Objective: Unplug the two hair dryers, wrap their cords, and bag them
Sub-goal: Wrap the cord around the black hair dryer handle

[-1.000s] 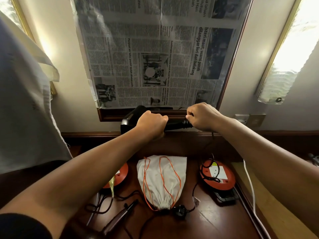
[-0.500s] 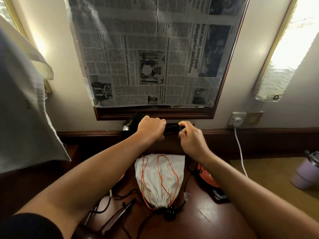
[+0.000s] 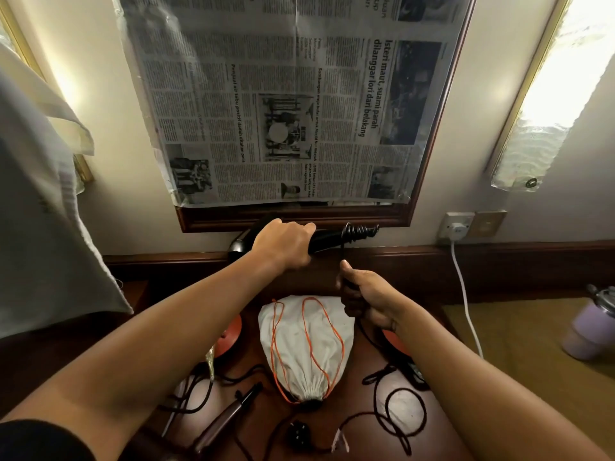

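My left hand (image 3: pixel 283 246) grips a black hair dryer (image 3: pixel 327 239) held up in front of the mirror frame. A few turns of its black cord (image 3: pixel 361 231) are wound round the handle's end. My right hand (image 3: pixel 364 299) grips the cord just below, and the slack runs down to loose loops (image 3: pixel 404 407) and a black plug (image 3: pixel 299 433) on the wooden table (image 3: pixel 359 387). A white drawstring bag (image 3: pixel 307 341) with orange strings lies closed in the middle of the table. Another dark styling tool (image 3: pixel 229 415) lies at the lower left with its cord.
Two orange cord reels (image 3: pixel 231 334) sit either side of the bag, the right one hidden by my arm. A white plug and cable (image 3: pixel 461 281) hang from the wall socket at right. A lilac tumbler (image 3: pixel 592 324) stands far right. White cloth (image 3: pixel 43 207) hangs at left.
My right hand has left the handle's end and dropped down along the cord, pulling it taut. Wound turns now show on the handle. The plug and loops have shifted on the table.
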The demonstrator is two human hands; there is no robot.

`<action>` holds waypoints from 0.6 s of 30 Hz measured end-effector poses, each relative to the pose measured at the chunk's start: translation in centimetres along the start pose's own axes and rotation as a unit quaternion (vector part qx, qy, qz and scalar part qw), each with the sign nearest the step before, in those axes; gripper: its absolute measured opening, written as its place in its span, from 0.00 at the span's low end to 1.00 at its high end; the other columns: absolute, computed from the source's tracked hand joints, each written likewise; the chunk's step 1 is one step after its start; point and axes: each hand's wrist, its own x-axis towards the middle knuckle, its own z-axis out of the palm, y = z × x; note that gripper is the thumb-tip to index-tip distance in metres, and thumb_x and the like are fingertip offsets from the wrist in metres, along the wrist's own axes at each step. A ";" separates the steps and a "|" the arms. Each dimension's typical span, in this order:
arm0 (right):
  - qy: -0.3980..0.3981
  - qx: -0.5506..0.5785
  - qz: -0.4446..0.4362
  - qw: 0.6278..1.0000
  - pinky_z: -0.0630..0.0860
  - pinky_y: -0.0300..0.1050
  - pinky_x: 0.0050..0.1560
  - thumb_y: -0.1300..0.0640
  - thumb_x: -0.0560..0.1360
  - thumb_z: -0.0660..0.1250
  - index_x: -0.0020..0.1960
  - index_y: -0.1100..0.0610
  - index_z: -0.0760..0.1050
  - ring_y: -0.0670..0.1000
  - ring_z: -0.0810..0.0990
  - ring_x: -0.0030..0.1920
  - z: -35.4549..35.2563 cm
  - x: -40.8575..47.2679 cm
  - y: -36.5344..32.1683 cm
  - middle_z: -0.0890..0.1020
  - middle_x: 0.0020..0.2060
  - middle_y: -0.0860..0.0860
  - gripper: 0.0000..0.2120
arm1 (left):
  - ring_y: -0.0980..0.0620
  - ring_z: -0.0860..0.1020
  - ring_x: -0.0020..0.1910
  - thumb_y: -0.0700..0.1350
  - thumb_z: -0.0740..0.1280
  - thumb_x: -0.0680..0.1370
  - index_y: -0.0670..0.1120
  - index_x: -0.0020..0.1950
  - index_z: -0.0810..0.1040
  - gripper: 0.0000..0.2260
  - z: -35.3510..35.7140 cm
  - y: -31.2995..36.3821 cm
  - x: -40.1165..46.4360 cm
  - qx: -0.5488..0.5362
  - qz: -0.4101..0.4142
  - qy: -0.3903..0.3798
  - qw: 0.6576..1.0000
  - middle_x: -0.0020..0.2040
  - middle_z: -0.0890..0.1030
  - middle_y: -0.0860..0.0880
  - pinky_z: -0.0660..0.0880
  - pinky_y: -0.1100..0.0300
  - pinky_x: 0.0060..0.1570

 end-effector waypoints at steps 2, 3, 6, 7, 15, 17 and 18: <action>0.003 0.000 -0.018 1.000 0.57 0.37 0.22 0.47 0.81 0.56 0.42 0.59 0.71 0.45 0.59 0.20 0.0 -0.2 -0.1 0.63 0.21 0.48 0.18 | 0.44 0.80 0.51 0.45 0.62 0.76 0.45 0.68 0.68 0.20 0.1 -0.3 0.0 0.010 0.016 0.009 1.000 0.51 0.83 0.46 0.67 0.52 0.61; 0.020 -0.029 -0.038 0.999 0.57 0.38 0.22 0.48 0.81 0.55 0.41 0.58 0.72 0.45 0.60 0.20 0.3 -0.4 -0.2 0.64 0.21 0.47 0.17 | 0.45 0.80 0.51 0.45 0.62 0.76 0.45 0.69 0.68 0.21 0.1 -0.4 0.0 0.011 0.021 0.020 1.000 0.50 0.83 0.46 0.66 0.52 0.62; 0.100 -0.225 -0.115 0.962 0.64 0.37 0.24 0.50 0.82 0.55 0.44 0.61 0.75 0.45 0.66 0.25 1.5 -0.9 -1.2 0.70 0.24 0.47 0.17 | 0.46 0.80 0.50 0.46 0.61 0.77 0.45 0.70 0.67 0.21 -0.2 -0.9 0.2 0.028 0.031 0.044 0.998 0.49 0.83 0.47 0.66 0.53 0.59; 0.123 -0.306 -0.139 0.934 0.65 0.37 0.26 0.51 0.82 0.55 0.45 0.63 0.75 0.46 0.68 0.27 1.9 -1.0 -1.6 0.71 0.27 0.48 0.18 | 0.46 0.80 0.50 0.46 0.61 0.77 0.45 0.70 0.66 0.21 -0.3 -1.0 0.3 0.038 0.035 0.046 0.998 0.49 0.83 0.47 0.66 0.53 0.58; 0.160 -0.469 -0.314 0.810 0.67 0.38 0.35 0.57 0.82 0.57 0.46 0.62 0.78 0.45 0.72 0.33 2.2 -2.6 -5.6 0.77 0.35 0.52 0.14 | 0.47 0.81 0.45 0.41 0.58 0.78 0.46 0.65 0.68 0.15 0.3 -1.0 0.1 0.100 0.080 0.030 0.991 0.45 0.82 0.48 0.66 0.53 0.58; 0.161 -0.481 -0.322 0.800 0.70 0.42 0.39 0.57 0.82 0.57 0.47 0.62 0.79 0.48 0.74 0.35 1.7 -2.2 -6.2 0.79 0.36 0.53 0.14 | 0.46 0.81 0.45 0.41 0.59 0.78 0.46 0.64 0.68 0.15 0.7 -0.8 0.1 0.101 0.089 0.031 0.990 0.45 0.83 0.48 0.66 0.52 0.59; 0.159 -0.487 -0.324 0.795 0.72 0.44 0.42 0.57 0.82 0.57 0.47 0.62 0.79 0.50 0.76 0.38 1.5 -2.1 -6.5 0.80 0.38 0.54 0.14 | 0.46 0.81 0.45 0.41 0.59 0.78 0.46 0.64 0.69 0.14 0.8 -0.8 0.2 0.098 0.090 0.033 0.991 0.44 0.82 0.48 0.66 0.52 0.59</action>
